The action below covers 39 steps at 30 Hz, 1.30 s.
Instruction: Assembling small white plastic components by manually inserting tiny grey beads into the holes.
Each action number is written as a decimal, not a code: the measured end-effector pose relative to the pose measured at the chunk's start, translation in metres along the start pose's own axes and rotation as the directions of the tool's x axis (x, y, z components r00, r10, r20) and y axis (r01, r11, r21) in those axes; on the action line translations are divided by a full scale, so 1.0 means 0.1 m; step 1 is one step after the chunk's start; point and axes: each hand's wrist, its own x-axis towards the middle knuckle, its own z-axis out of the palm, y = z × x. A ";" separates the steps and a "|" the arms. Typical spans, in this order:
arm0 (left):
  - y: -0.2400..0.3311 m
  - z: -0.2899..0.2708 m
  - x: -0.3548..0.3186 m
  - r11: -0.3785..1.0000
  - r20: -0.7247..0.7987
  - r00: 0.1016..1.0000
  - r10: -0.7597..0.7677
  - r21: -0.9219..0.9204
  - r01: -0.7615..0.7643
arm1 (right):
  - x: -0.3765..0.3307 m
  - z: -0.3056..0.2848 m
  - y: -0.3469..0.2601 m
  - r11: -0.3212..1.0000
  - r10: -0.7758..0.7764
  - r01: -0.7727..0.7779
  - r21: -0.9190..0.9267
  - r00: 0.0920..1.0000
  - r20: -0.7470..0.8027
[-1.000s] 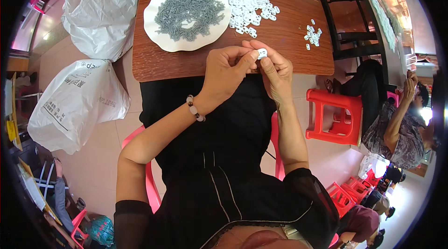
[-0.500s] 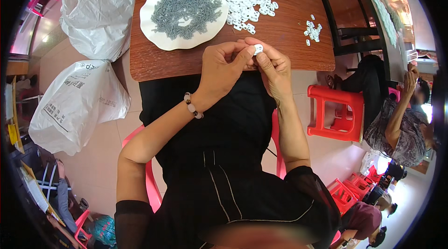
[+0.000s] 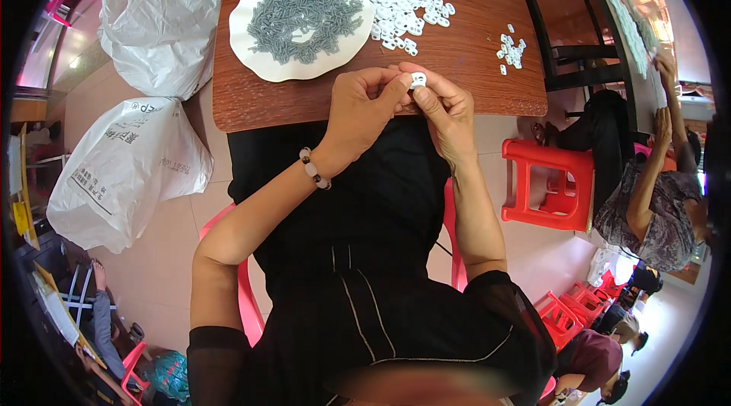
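The hands stayed put; left hand (image 3: 365, 105) and right hand (image 3: 445, 109) pinched a small white plastic clip (image 3: 418, 80), assembly underway; next likely needs a grey pin (image 3: 304, 14).

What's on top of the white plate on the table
The white plate holds a heap of small grey pin-like pieces, spread over most of its middle. The heap covers the plate's centre, so whatever lies beneath it cannot be seen.

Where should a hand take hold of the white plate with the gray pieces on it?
Grip the white plate at its bare near rim, coming from the table's front edge. The gray pieces heap at the centre, and white clips crowd its right side.
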 end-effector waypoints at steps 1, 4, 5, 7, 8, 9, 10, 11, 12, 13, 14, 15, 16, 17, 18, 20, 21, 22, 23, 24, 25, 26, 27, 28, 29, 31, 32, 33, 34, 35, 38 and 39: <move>0.00 0.00 0.00 1.000 0.002 1.000 -0.002 -0.001 0.002 | 0.00 -0.01 0.01 1.000 -0.013 0.013 -0.016 1.000 0.001; -0.01 0.00 0.01 1.000 0.010 1.000 -0.006 -0.015 0.006 | 0.00 -0.01 -0.01 0.999 -0.026 0.026 -0.021 1.000 -0.001; -0.01 0.01 0.01 1.000 0.012 1.000 -0.002 -0.015 0.002 | -0.01 0.00 -0.03 1.000 -0.026 0.026 -0.010 1.000 -0.006; 0.01 0.03 0.01 0.999 0.028 0.999 0.043 -0.002 -0.043 | -0.02 -0.01 -0.03 0.998 -0.062 0.061 -0.029 0.998 -0.012; 0.03 0.06 0.00 0.999 0.036 0.998 0.048 -0.003 -0.048 | -0.02 -0.01 -0.03 0.995 -0.093 0.092 -0.048 0.995 -0.017; 0.05 0.09 0.01 0.997 0.039 0.997 0.073 -0.009 -0.073 | -0.03 -0.02 -0.04 0.993 -0.103 0.102 -0.055 0.994 -0.022; 0.08 0.12 0.02 0.995 0.044 0.994 0.099 -0.017 -0.098 | -0.03 -0.04 -0.05 0.993 -0.112 0.111 -0.042 0.993 -0.030; 0.11 0.15 0.04 0.994 0.057 0.993 0.105 -0.021 -0.104 | -0.04 -0.05 -0.05 0.992 -0.122 0.121 -0.030 0.992 -0.039; 0.14 0.19 0.06 0.994 0.053 0.992 0.113 -0.008 -0.113 | -0.03 -0.07 -0.03 0.991 -0.131 0.129 -0.039 0.990 -0.045; 0.16 0.22 0.07 0.993 0.050 0.991 0.121 0.006 -0.122 | -0.02 -0.08 0.00 0.981 -0.192 0.189 -0.045 0.978 -0.079; 0.15 0.25 0.11 0.992 0.061 0.990 0.125 0.000 -0.125 | -0.01 -0.10 0.00 0.968 -0.251 0.247 -0.052 0.961 -0.113; 0.13 0.26 0.14 0.983 0.081 0.981 0.177 0.040 -0.180 | -0.01 -0.10 -0.01 0.966 -0.256 0.250 -0.058 0.960 -0.116; 0.12 0.27 0.18 0.969 0.101 0.969 0.226 0.079 -0.234 | -0.01 -0.10 -0.02 0.965 -0.262 0.258 -0.045 0.955 -0.140; 0.10 0.29 0.20 0.969 0.105 0.968 0.226 0.076 -0.234 | 0.00 -0.10 -0.03 0.964 -0.266 0.265 -0.032 0.950 -0.164; 0.09 0.30 0.22 0.974 0.128 0.971 0.202 0.077 -0.213 | 0.00 -0.10 -0.02 0.964 -0.267 0.265 -0.034 0.949 -0.168; 0.06 0.30 0.24 0.979 0.152 0.973 0.175 0.079 -0.189 | 0.02 -0.11 -0.01 0.955 -0.295 0.279 -0.098 0.922 -0.250; 0.05 0.30 0.25 0.981 0.150 0.974 0.169 0.068 -0.180 | 0.03 -0.12 -0.01 0.956 -0.294 0.277 -0.100 0.922 -0.253; 0.04 0.30 0.25 0.984 0.148 0.976 0.162 0.056 -0.171 | 0.03 -0.12 -0.01 0.957 -0.289 0.271 -0.103 0.927 -0.241; 0.03 0.30 0.26 0.984 0.149 0.976 0.159 0.054 -0.168 | 0.03 -0.12 -0.02 0.958 -0.283 0.265 -0.105 0.932 -0.228; 0.03 0.29 0.26 0.984 0.141 0.978 0.155 0.061 -0.165 | 0.03 -0.11 -0.02 0.959 -0.281 0.263 -0.106 0.932 -0.230; 0.03 0.28 0.26 0.985 0.132 0.980 0.152 0.067 -0.161 | 0.03 -0.10 -0.03 0.963 -0.268 0.252 -0.099 0.934 -0.234; 0.02 0.27 0.26 0.985 0.132 0.980 0.149 0.065 -0.159 | 0.04 -0.09 -0.03 0.966 -0.256 0.240 -0.092 0.937 -0.238; 0.02 0.25 0.26 0.989 0.133 0.982 0.131 0.054 -0.139 | 0.04 -0.09 -0.01 0.967 -0.253 0.237 -0.092 0.938 -0.238; 0.02 0.24 0.26 0.992 0.135 0.984 0.113 0.042 -0.120 | 0.04 -0.10 0.00 0.969 -0.245 0.227 -0.102 0.940 -0.237; 0.01 0.23 0.26 0.992 0.133 0.985 0.111 0.041 -0.118 | 0.04 -0.11 0.01 0.970 -0.238 0.217 -0.112 0.942 -0.235; -0.02 0.19 0.26 0.996 0.120 0.989 0.087 0.023 -0.091 | 0.05 -0.09 0.02 0.973 -0.220 0.196 -0.120 0.949 -0.228; -0.03 0.18 0.27 0.996 0.116 0.990 0.085 0.021 -0.088 | 0.05 -0.09 0.03 0.975 -0.206 0.181 -0.128 0.953 -0.222; -0.04 0.17 0.27 0.997 0.116 0.991 0.070 0.002 -0.071 | 0.06 -0.10 0.04 0.976 -0.203 0.177 -0.129 0.954 -0.222; -0.04 0.17 0.28 0.998 0.116 0.992 0.056 -0.018 -0.054 | 0.06 -0.11 0.05 0.972 -0.212 0.182 -0.149 0.951 -0.225; -0.06 0.17 0.28 0.998 0.115 0.992 0.054 -0.021 -0.052 | 0.06 -0.12 0.06 0.968 -0.222 0.186 -0.169 0.948 -0.228; -0.09 0.16 0.27 0.997 0.106 0.993 0.052 -0.066 -0.046 | 0.07 -0.09 0.06 0.967 -0.217 0.175 -0.186 0.948 -0.231; -0.10 0.15 0.27 0.996 0.097 0.992 0.078 -0.055 -0.073 | 0.07 -0.09 0.06 0.967 -0.215 0.173 -0.188 0.948 -0.233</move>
